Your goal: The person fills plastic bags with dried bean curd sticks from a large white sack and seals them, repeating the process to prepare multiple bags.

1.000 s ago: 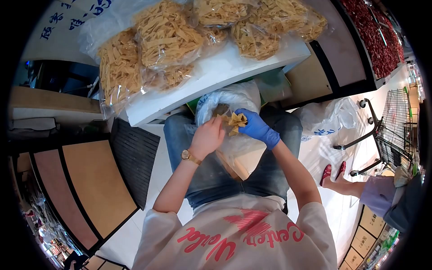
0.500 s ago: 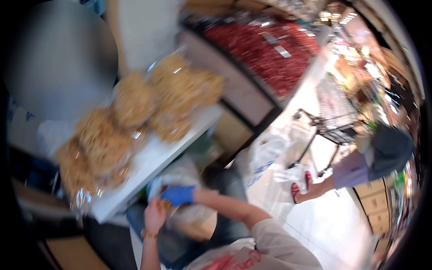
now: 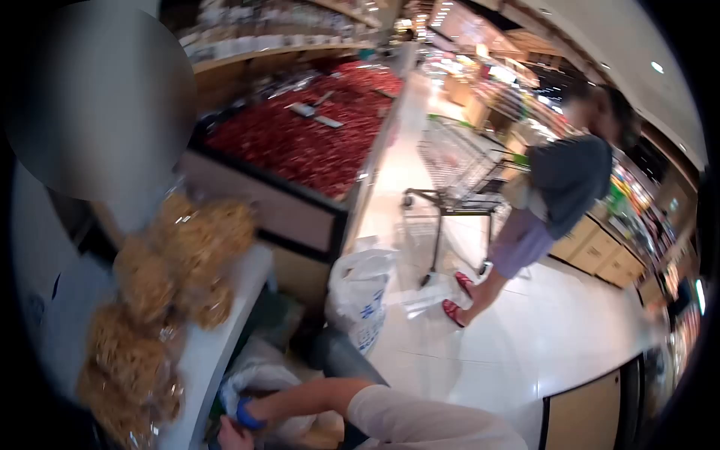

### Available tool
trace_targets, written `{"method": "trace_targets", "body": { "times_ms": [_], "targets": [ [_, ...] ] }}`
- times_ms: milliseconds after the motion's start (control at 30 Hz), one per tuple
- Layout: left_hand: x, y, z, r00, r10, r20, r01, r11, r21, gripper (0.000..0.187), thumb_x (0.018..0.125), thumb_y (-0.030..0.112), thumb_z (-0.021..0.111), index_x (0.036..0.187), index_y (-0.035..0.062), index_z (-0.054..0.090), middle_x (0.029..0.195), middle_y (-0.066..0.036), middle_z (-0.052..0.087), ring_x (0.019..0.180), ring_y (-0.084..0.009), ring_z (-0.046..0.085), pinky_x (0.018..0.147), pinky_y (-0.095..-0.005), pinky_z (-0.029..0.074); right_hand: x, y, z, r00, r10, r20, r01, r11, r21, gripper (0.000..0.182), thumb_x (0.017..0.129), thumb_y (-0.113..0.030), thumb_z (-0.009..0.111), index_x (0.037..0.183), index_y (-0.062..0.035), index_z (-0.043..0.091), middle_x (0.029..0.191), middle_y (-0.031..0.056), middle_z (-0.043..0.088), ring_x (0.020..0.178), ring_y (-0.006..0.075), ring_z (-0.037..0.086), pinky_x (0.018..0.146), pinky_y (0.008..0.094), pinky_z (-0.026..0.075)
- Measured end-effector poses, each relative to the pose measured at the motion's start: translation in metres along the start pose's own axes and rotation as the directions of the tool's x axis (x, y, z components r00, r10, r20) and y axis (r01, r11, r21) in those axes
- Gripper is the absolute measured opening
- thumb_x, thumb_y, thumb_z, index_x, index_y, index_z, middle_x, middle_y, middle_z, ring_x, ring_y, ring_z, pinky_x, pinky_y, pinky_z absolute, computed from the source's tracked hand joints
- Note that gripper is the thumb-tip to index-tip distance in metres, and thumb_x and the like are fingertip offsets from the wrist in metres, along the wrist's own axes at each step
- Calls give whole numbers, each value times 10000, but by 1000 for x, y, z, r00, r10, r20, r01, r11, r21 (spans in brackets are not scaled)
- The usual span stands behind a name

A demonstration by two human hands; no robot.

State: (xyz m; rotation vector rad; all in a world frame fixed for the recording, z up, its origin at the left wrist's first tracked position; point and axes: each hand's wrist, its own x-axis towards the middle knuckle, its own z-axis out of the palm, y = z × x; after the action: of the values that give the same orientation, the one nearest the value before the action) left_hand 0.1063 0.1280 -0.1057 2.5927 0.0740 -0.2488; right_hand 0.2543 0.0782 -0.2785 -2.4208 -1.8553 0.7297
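My right hand (image 3: 250, 414), in a blue glove, is low in the head view beside a whitish plastic bag (image 3: 262, 365). Close against it, near the bottom edge, is my bare left hand (image 3: 234, 435). Both hands look closed and nearly touch; what is between the fingers is hidden. On the white counter (image 3: 217, 352) to their left lie several clear bags of tan, curly dry food (image 3: 135, 360), whose exact kind I cannot make out.
A large bin of red packets (image 3: 315, 127) stands beyond the counter. A white shopping bag (image 3: 360, 296) rests on the floor. To the right, a person (image 3: 570, 187) in red shoes stands by a shopping cart (image 3: 457, 180). Wooden cabinets (image 3: 600, 247) line the far side.
My view has swung up and to the right, so the hands and counter sit lower and further left. My hands stay together by the plastic bag. The person nearby now shows more fully.
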Motion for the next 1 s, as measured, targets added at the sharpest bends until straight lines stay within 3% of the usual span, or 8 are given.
{"method": "trace_targets", "body": {
  "times_ms": [233,300,500,633,733,833,900,1000],
  "targets": [
    [11,19,-7,980,78,-183,-74,997,27,263,768,146,555,986,4,517,851,-208,613,772,-396,589,687,-463,458,-20,18,-25,994,74,-81,-70,996,55,221,752,-265,578,912,-131,651,938,119,652,843,265,617,746,374,479],
    [38,14,22,923,124,-363,-244,920,-306,206,770,82,554,926,1,447,804,-204,592,773,-400,591,678,-475,449,-42,24,-32,988,102,-115,-92,992,88,227,771,-274,565,929,-133,646,954,118,650,852,263,615,755,369,477],
    [34,58,5,918,105,-382,-205,951,-231,243,757,110,598,933,42,444,744,-191,597,739,-404,592,617,-473,464,-106,10,-91,983,178,-45,-144,898,417,245,825,-301,526,977,-141,632,1002,113,645,881,257,608,781,356,472],
    [41,62,-7,904,97,-417,-243,918,-315,267,715,54,581,936,53,431,710,-157,579,704,-374,592,613,-436,469,-169,-20,-168,945,319,69,-311,944,-110,301,838,-374,502,1074,-219,605,1039,91,644,938,269,617,794,363,482],
    [50,60,-17,875,119,-469,-308,884,-351,247,717,34,570,918,53,425,709,-146,583,692,-356,595,602,-422,468,-151,-1,-180,932,263,251,-197,946,-259,306,786,-351,541,932,-120,682,890,123,671,821,260,652,722,379,491],
    [50,60,-27,857,123,-499,-319,889,-328,232,716,36,564,901,59,425,697,-116,588,671,-325,601,591,-403,472,-155,2,-204,945,147,293,-138,989,-49,280,750,-297,589,910,-84,674,887,125,669,847,257,643,739,362,496],
    [49,59,-29,839,132,-527,-328,896,-298,224,716,38,562,891,62,424,689,-100,590,657,-304,606,585,-392,474,-159,-5,-213,904,318,286,-393,882,261,333,725,-301,605,929,-43,659,861,125,667,773,238,649,678,333,504],
    [46,56,-27,857,115,-503,-305,899,-315,215,716,49,565,873,68,419,678,-76,589,635,-266,608,572,-371,475,-148,18,-186,917,278,287,-360,887,290,325,727,-307,609,920,-51,662,833,117,665,713,213,638,643,308,503]
  ]
}}
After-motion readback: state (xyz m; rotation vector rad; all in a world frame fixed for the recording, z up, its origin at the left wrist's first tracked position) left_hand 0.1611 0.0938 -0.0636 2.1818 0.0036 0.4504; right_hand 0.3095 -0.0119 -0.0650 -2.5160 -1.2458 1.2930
